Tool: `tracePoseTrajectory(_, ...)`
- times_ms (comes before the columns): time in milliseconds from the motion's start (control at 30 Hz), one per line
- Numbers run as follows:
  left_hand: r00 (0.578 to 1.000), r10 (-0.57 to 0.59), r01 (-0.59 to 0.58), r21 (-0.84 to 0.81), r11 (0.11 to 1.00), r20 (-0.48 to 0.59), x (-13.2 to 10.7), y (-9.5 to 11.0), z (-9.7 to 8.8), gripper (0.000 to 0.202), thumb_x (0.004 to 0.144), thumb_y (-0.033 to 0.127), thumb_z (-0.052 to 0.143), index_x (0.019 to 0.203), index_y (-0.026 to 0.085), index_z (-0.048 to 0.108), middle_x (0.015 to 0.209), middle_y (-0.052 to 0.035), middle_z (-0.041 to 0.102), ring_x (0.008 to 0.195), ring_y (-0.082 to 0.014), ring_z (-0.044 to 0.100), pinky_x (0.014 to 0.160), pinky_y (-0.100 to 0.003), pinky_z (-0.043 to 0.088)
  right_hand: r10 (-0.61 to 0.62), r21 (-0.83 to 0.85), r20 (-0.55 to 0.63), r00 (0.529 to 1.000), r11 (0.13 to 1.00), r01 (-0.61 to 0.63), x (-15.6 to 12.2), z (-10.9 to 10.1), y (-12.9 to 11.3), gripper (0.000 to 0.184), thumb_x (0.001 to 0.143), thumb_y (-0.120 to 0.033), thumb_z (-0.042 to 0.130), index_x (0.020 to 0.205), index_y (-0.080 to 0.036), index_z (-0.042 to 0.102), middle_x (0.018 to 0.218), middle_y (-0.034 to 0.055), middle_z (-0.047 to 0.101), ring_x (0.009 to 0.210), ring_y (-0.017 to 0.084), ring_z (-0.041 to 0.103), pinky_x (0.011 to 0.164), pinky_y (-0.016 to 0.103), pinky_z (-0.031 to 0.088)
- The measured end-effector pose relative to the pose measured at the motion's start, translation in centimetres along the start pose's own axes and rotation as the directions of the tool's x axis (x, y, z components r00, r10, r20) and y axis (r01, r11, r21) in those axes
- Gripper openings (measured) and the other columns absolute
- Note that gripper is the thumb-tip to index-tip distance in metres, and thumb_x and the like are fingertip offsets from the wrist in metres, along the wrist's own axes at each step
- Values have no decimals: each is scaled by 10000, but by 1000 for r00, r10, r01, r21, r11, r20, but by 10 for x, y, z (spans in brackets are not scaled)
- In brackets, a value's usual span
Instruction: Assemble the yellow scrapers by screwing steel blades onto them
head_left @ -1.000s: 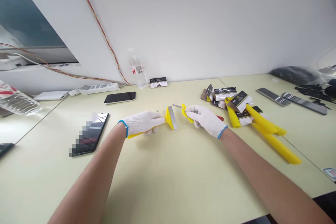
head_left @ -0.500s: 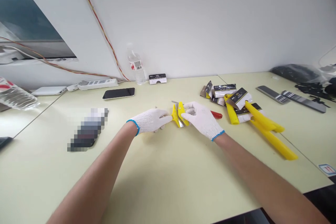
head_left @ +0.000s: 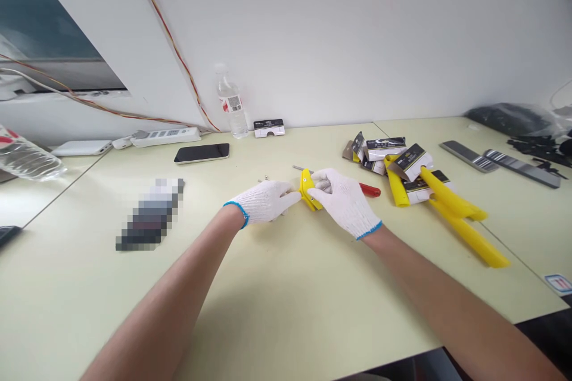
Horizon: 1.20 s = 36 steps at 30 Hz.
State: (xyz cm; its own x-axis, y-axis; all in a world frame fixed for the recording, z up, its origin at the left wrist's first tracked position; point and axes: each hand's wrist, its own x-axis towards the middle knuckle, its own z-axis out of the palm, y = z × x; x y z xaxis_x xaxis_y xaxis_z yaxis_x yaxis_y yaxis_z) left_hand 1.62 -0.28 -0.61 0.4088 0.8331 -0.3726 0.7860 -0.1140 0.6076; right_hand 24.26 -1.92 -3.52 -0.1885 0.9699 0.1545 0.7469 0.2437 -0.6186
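Yellow plastic scraper (head_left: pixel 307 189) sits mid-bench, pinched between both gloved hands, with much of it hidden by the fingers, so its blade is hard to make out. Further left on the bench (head_left: pixel 89 286) lies a phone (head_left: pixel 149 215), pixelated beyond detail, and a black smartphone (head_left: pixel 201 153) lies nearer the wall, below a white power strip (head_left: pixel 165 137) and a water bottle (head_left: pixel 231 104). The left hand (head_left: pixel 263 202), in a white knit glove, is closed, its fingertips against the scraper. A few small screws (head_left: pixel 264 179) lie just beyond it. The right hand (head_left: pixel 344 202) is closed narrowly on the scraper's other side, in front of a red-handled screwdriver (head_left: pixel 370 190). Further right lie packaged blades (head_left: pixel 375 155), long yellow handles (head_left: pixel 460 220) and grey metal strips (head_left: pixel 469 156).
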Motion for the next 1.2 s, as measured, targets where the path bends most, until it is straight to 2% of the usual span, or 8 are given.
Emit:
tracePoseTrajectory(167, 1000, -5, 5, -16, 1000, 6, 1, -2, 1, 477, 1033, 650, 448, 934, 222, 632, 970, -59, 737, 727, -187, 680, 636, -309, 460, -32, -26, -3, 999, 999, 31, -1, 1, 0, 394, 1119, -408, 653, 1394, -127, 664, 1348, 142, 633, 1183, 210, 660, 1041, 397, 602)
tracePoseTrajectory(533, 999, 42, -42, -116, 992, -3, 0, -4, 0, 477, 1038, 666, 468, 905, 228, 601, 912, -21, 719, 685, -157, 622, 645, -294, 471, -99, -46, -41, 994, 994, 97, 1, 0, -1, 392, 1119, -409, 651, 1397, -133, 667, 1368, 145, 626, 1210, 216, 652, 1065, 409, 592)
tracePoseTrajectory(700, 998, 59, -60, -107, 992, -11, 0, -5, 0, 511, 1026, 707, 473, 925, 230, 625, 912, -17, 713, 653, -148, 593, 633, -296, 470, -52, -14, -91, 995, 999, 51, 2, -3, 0, 372, 1108, -417, 661, 1336, -125, 685, 1328, 141, 640, 1191, 213, 648, 1070, 405, 576)
tracePoseTrajectory(833, 997, 74, -74, -131, 989, -2, -1, -4, -2, 520, 1017, 712, 481, 936, 221, 633, 905, -31, 709, 652, -152, 601, 652, -298, 483, 36, 48, -136, 990, 998, -29, 8, -10, 5, 343, 1104, -412, 605, 1280, -137, 710, 1277, 180, 667, 1148, 241, 644, 1032, 366, 546)
tracePoseTrajectory(933, 996, 87, -85, -141, 986, 8, -3, -3, -4, 502, 1020, 698, 487, 935, 223, 628, 904, -25, 708, 653, -149, 601, 658, -291, 482, 93, 107, -51, 994, 990, -87, 12, -15, 12, 377, 1095, -451, 569, 1206, -127, 727, 1121, 167, 707, 974, 221, 672, 855, 315, 554)
tracePoseTrajectory(1033, 995, 97, -95, -141, 985, 7, -4, -2, -5, 473, 1026, 667, 494, 921, 225, 625, 904, -16, 706, 644, -142, 591, 638, -282, 465, 118, 250, 171, 978, 955, -159, 12, -14, 20, 437, 1083, -531, 560, 1080, -127, 727, 867, 97, 685, 719, 151, 625, 647, 243, 500)
tracePoseTrajectory(1100, 994, 107, -104, -144, 984, 13, -4, -2, -6, 455, 1031, 639, 494, 906, 222, 624, 894, -16, 703, 638, -138, 583, 632, -277, 458, 113, 382, 275, 955, 898, -217, 12, -10, 25, 450, 1057, -568, 602, 1079, -132, 714, 800, 59, 655, 656, 119, 585, 592, 208, 463)
tracePoseTrajectory(1200, 994, 110, -107, -119, 987, 20, -5, -1, -7, 479, 1033, 651, 484, 905, 221, 652, 875, -19, 700, 637, -142, 576, 631, -278, 448, 133, 470, 310, 941, 839, -274, 12, -6, 30, 469, 974, -592, 730, 1058, -131, 707, 742, 28, 627, 617, 98, 544, 568, 188, 423)
